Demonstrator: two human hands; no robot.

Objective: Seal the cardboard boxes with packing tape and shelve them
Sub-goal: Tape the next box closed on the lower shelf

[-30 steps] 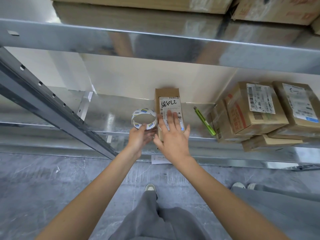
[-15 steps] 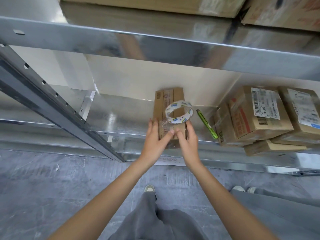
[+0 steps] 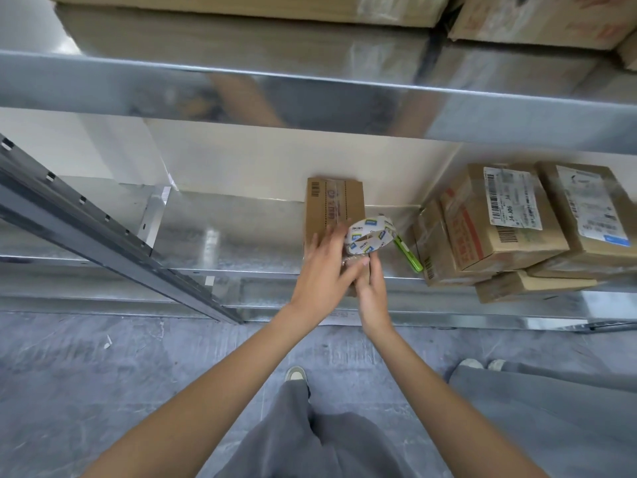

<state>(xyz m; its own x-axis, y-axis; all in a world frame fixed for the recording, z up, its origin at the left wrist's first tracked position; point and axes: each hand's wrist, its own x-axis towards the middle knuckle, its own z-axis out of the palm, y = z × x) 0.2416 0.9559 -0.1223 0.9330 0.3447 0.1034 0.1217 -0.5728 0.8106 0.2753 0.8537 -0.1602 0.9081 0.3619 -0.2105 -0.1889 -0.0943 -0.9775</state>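
Small cardboard box (image 3: 333,208) lying on steel shelf (image 3: 224,236); left hand (image 3: 324,270), fingers spread, pressing it steady; right hand (image 3: 370,288) pinching tape roll (image 3: 370,234) above its near end, likely starting the seal

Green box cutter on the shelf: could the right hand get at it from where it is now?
Probably yes. The green box cutter lies just right of the right hand, with open shelf between, though the tape roll overlaps its far end.
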